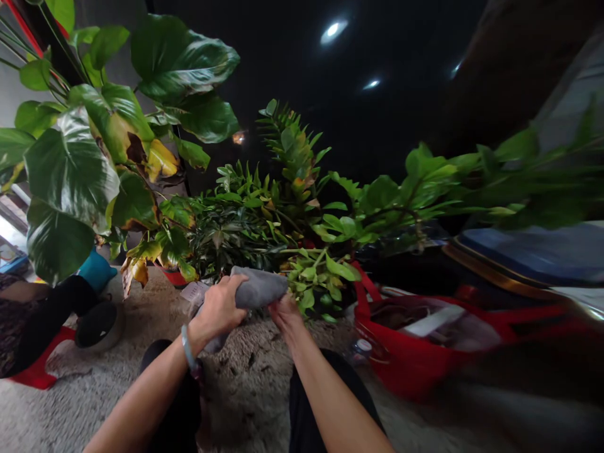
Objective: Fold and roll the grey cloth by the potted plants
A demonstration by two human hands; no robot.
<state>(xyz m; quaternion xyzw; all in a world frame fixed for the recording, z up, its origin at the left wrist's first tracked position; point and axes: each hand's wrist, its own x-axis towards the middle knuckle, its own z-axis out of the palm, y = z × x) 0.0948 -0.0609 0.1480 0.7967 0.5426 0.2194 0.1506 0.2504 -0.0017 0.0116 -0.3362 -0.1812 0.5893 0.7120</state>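
Support: shaggy beige carpet [245,377] | lower left: dark bowl [99,325], red mat [35,371] | right: red bag [425,352] rested on it

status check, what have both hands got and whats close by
Left hand and right hand both gripping grey cloth. Potted plants just beyond it. Red bag right of the hands, on carpet.

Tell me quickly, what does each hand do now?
Left hand: closed on the grey cloth.
Right hand: pinching the same cloth's end.
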